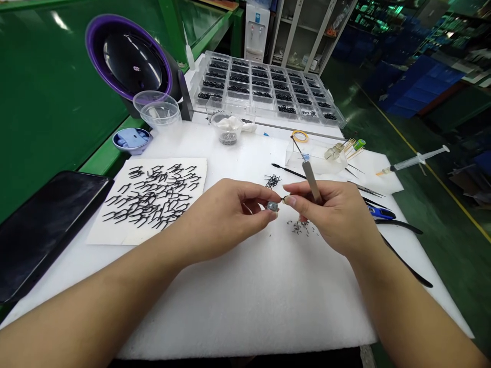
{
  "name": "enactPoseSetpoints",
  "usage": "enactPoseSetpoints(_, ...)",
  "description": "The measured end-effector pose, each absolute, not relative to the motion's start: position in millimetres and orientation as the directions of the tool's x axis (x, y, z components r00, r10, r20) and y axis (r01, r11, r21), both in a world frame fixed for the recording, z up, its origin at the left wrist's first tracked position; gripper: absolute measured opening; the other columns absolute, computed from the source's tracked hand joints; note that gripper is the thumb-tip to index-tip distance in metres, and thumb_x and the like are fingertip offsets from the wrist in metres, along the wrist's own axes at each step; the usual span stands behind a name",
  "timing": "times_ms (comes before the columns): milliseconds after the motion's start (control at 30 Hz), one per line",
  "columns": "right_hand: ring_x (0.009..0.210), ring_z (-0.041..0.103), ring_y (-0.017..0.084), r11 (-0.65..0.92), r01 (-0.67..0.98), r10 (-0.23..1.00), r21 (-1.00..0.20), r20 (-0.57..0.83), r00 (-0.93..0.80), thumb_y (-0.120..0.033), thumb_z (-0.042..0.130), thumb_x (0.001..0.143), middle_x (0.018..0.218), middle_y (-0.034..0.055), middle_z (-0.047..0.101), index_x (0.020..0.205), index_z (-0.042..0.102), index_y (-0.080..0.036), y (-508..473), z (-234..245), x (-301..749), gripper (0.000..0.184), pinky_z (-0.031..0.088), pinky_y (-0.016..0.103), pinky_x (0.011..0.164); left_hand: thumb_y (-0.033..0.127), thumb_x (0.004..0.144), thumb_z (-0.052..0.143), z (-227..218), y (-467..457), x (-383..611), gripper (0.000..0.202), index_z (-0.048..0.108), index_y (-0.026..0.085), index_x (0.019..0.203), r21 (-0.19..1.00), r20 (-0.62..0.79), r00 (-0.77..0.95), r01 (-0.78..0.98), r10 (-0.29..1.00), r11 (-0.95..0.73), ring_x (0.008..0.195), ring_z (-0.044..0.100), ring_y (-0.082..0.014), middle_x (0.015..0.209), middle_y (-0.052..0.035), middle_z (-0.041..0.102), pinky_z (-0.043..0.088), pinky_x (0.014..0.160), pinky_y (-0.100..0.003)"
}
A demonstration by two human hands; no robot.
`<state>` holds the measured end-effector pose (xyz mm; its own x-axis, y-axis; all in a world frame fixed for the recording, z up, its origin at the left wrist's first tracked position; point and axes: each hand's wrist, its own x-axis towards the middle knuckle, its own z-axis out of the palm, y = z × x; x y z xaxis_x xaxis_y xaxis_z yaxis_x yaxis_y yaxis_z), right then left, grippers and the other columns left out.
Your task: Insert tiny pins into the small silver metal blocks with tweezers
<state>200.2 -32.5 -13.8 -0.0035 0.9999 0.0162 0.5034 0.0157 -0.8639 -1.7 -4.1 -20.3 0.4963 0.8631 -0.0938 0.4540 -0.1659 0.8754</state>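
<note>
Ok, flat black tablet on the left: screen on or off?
Off, seemingly: the flat black tablet shows a dark screen with only faint reflections.

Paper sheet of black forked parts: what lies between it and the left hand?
Only bare foam mat between paper sheet and left hand, in the head view.

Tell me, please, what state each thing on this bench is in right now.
left hand: shut on small metal part, pinched at the fingertips.
right hand: shut on metal tool, tip pointing up and away.
tablet: lying flat, screen dark.
black forked parts: loose, spread over paper sheet.
compartment box: cells hold black parts.
syringe: lying flat near the table's right edge.
</note>
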Motion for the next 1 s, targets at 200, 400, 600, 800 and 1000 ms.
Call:
enactPoseSetpoints(200,0.060,0.054,0.011,0.161,0.632,0.987,-0.758,0.126,-0.100,-0.024,0.065,0.088,0.066,-0.0020,0.061,0.088,0.078,-0.021,-34,-15,202,0.013,0.040,0.025,0.052,0.040,0.086,0.068,-18,-4,-3,0.026,0.077,0.027,0.106,0.876,-0.123,0.507,0.459,0.853,-0.146,0.067,0.065,-0.0146,0.074,0.0029,0.073,0.050,0.061,-0.024)
enactPoseSetpoints(400,0.098,0.064,0.020,0.226,0.654,0.974,-0.722,0.189,-0.127,-0.024,0.062,0.091,0.113,0.0074,0.064,0.084,0.072,-0.020,-35,-13,203,0.013,0.045,0.026,0.059,0.041,0.086,0.067,-23,-5,-2,0.024,0.077,0.028,0.104,0.868,-0.097,0.486,0.468,0.868,-0.165,0.066,0.065,-0.0146,0.074,0.0031,0.073,0.049,0.060,-0.026)
enactPoseSetpoints(600,0.069,0.056,0.012,0.213,0.656,0.977,-0.724,0.163,-0.138,-0.023,0.063,0.091,0.083,-0.0003,0.064,0.082,0.069,-0.022,-37,-11,202,0.011,0.041,0.025,0.056,0.043,0.085,0.069,-26,-4,0,0.021,0.075,0.029,0.100,0.869,-0.104,0.467,0.472,0.878,-0.148,0.076,0.068,-0.0147,0.087,0.0041,0.076,0.052,0.068,-0.027)
enactPoseSetpoints(800,0.051,0.039,0.009,0.123,0.664,0.992,-0.737,0.075,-0.101,-0.025,0.065,0.090,0.056,-0.0057,0.048,0.086,0.074,-0.021,-39,-4,201,0.011,0.030,0.025,0.047,0.042,0.084,0.069,-24,-4,-1,0.020,0.075,0.030,0.099,0.858,-0.105,0.452,0.491,0.886,-0.149,0.071,0.067,-0.0144,0.080,0.0047,0.074,0.051,0.064,-0.027)
enactPoseSetpoints(1000,0.049,0.036,0.009,0.093,0.701,0.996,-0.708,0.057,-0.074,-0.021,0.064,0.085,0.055,-0.0047,0.051,0.080,0.072,-0.019,-38,-5,200,0.010,0.030,0.024,0.045,0.041,0.083,0.070,-24,-4,0,0.021,0.075,0.028,0.098,0.865,-0.102,0.453,0.481,0.886,-0.147,0.074,0.069,-0.0158,0.084,0.0029,0.076,0.052,0.067,-0.028)
